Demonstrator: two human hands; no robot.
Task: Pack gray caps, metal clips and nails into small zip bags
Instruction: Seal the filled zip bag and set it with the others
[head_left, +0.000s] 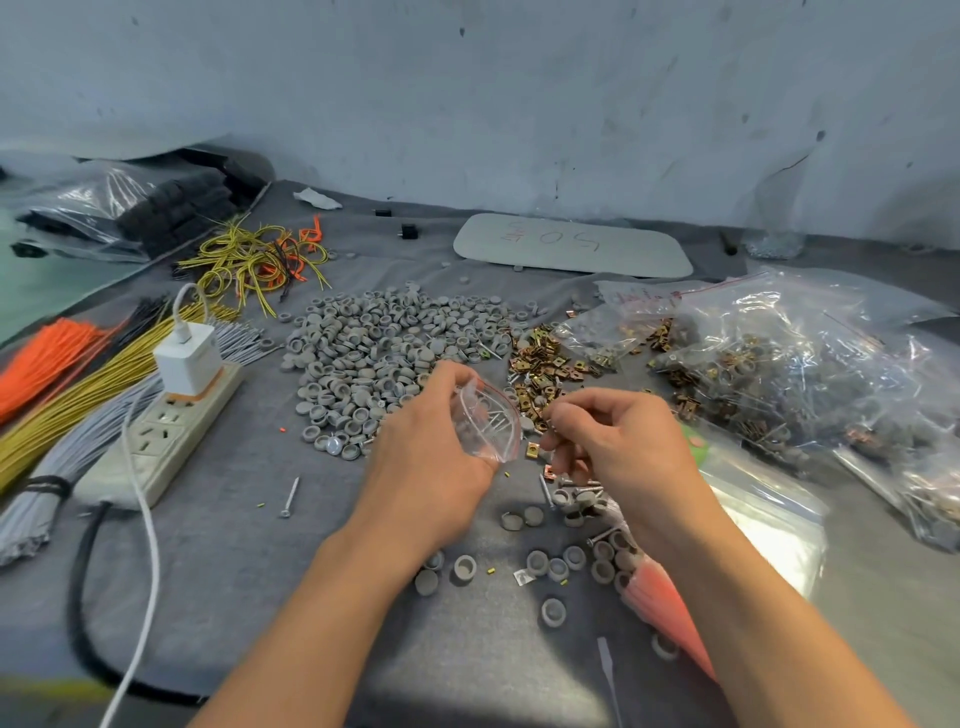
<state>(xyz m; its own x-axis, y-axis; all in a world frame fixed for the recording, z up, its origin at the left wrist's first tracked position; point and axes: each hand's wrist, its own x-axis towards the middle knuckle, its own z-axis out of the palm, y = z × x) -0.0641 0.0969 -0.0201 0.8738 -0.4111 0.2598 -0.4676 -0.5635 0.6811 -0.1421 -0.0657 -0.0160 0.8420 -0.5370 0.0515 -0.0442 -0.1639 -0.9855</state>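
My left hand (431, 452) holds a small clear zip bag (488, 421) with a red strip, its mouth held wide; several nails lie inside it. My right hand (608, 441) hovers just right of the bag's mouth with curled fingers pinching something small that I cannot make out. A big heap of gray caps (384, 353) lies behind my hands. Brass-coloured metal clips (540, 364) are piled right of the caps. Loose caps and nails (576, 493) lie under my right hand, and one nail (291, 496) lies alone to the left.
A power strip (156, 447) with a white charger (189, 358) sits at left, beside bundles of orange, yellow and gray wires (62, 400). Filled zip bags (779, 374) pile up at right. A stack of empty bags (758, 519) lies by my right forearm. A white tray (571, 244) rests at the back.
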